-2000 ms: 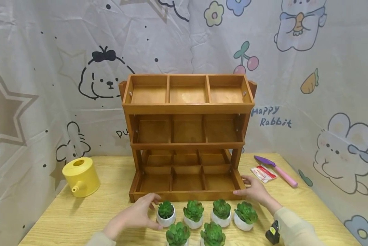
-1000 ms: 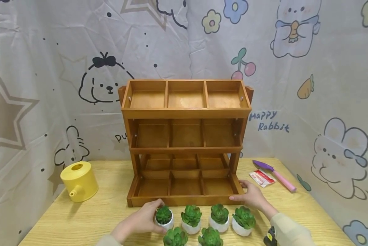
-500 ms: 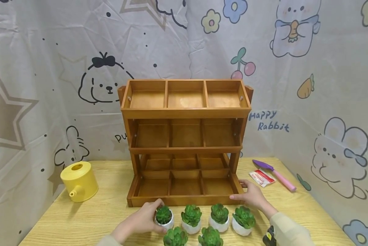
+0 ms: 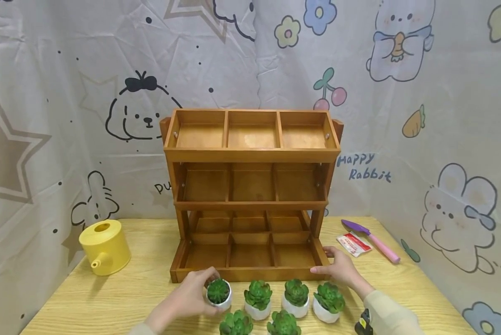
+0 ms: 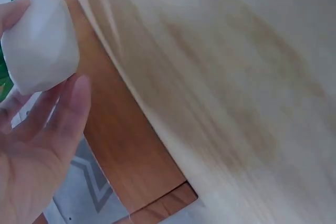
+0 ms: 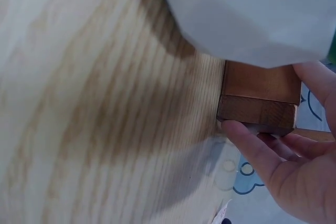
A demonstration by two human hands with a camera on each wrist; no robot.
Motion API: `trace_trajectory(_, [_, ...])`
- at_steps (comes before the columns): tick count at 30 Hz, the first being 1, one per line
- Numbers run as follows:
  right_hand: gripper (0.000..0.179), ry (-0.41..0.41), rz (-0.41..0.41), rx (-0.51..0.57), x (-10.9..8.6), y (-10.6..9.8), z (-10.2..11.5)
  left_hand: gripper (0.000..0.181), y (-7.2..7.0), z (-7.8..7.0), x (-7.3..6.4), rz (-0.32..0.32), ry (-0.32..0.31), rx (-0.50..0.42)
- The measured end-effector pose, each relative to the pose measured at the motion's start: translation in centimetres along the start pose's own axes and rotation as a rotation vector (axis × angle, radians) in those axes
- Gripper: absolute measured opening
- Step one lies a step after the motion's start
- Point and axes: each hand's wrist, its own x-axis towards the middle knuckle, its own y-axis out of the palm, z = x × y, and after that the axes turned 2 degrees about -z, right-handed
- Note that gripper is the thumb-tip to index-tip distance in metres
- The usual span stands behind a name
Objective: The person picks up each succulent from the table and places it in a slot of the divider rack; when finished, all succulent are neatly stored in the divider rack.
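Gripping left hand (image 4: 190, 294): thumb on the near side, fingers on the far side, spaced a pot's breadth apart and closed round the leftmost succulent pot (image 4: 218, 293).
Leftmost succulent pot: white and faceted, holding a spiky green plant in dark filling; it sits before the left half of the rack, near the front board. Whether its base touches the table cannot be told.
Right hand (image 4: 340, 268): bent round the rack's lower right front corner, thumb on the front, other fingers along the outer side.
Wooden rack (image 4: 164, 174): tiered and brown, standing on the wood-grain table (image 4: 147, 260).
Top tray (image 4: 252, 155): three compartments, their pale wooden floors in full view.
Middle tray (image 4: 251, 205): three compartments, darker in the shade.
Bottom tray (image 4: 250, 274): three compartments in front, with another three-part row behind.
Remaining back-row pots: white, each with a broad-leaved green rosette; the second pot (image 4: 257, 298), third pot (image 4: 296, 296) and fourth pot (image 4: 328, 300) run rightward.
Front-row pots: the left one (image 4: 236, 323) and right one (image 4: 283, 324) hold similar rosettes, cut by the lower edge.
Yellow watering can (image 4: 105, 249): left of the rack, round opening upward; its contents cannot be told.
Red-and-white packet (image 4: 354, 244): lies right of the rack, just beside a purple-bladed trowel (image 4: 377, 243) with a pink handle.
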Motion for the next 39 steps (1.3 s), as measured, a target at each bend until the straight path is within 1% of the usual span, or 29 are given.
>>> trace_trajectory(3, [0.087, 0.006, -0.003, 0.0, 0.0, 0.1, -0.1, 0.049, -0.4, -0.1, 0.1, -0.082, 0.031, 0.015])
trace_trajectory(6, [0.086, 0.003, -0.007, -0.003, 0.0, 0.1, -0.1, 0.053, -0.8, -0.1, 0.4, -0.196, 0.074, 0.061])
trace_trajectory(8, [0.086, 0.0, -0.01, -0.006, 0.0, 0.1, -0.1, 0.057, -1.0, 0.0, 0.6, -0.283, 0.099, 0.104])
trace_trajectory(10, [0.086, 0.0, -0.012, -0.006, -0.1, 0.0, 0.0, 0.062, -1.1, 0.2, 0.9, -0.365, 0.112, 0.148])
trace_trajectory(12, [0.085, 0.003, -0.012, -0.004, -0.2, 0.0, 0.0, 0.064, -1.1, 0.4, 1.2, -0.432, 0.111, 0.182])
trace_trajectory(18, [0.085, 0.008, -0.014, -0.006, -0.2, -0.2, 0.1, 0.064, -1.0, 1.4, 2.4, -0.553, 0.123, 0.222])
trace_trajectory(21, [0.085, 0.002, -0.015, 0.001, -0.1, -0.1, 0.1, 0.063, -0.9, 1.9, 3.1, -0.603, 0.087, 0.239])
trace_trajectory(24, [0.084, -0.003, -0.015, -0.002, -0.1, 0.0, 0.0, 0.062, -0.8, 2.3, 3.4, -0.636, 0.031, 0.238])
trace_trajectory(26, [0.084, 0.001, -0.017, -0.007, 0.0, 0.1, 0.0, 0.062, -0.7, 2.6, 3.5, -0.644, -0.004, 0.229])
trace_trajectory(30, [0.085, 0.004, -0.019, -0.018, 0.1, 0.2, 0.0, 0.062, -0.6, 3.0, 3.7, -0.653, -0.055, 0.217])
trace_trajectory(34, [0.086, 0.007, -0.019, -0.019, 0.1, 0.2, 0.0, 0.062, -0.6, 3.3, 3.9, -0.643, -0.094, 0.212])
trace_trajectory(39, [0.085, 0.001, -0.026, -0.018, 0.1, 0.2, -0.1, 0.06, -0.6, 3.6, 3.9, -0.589, -0.166, 0.186])
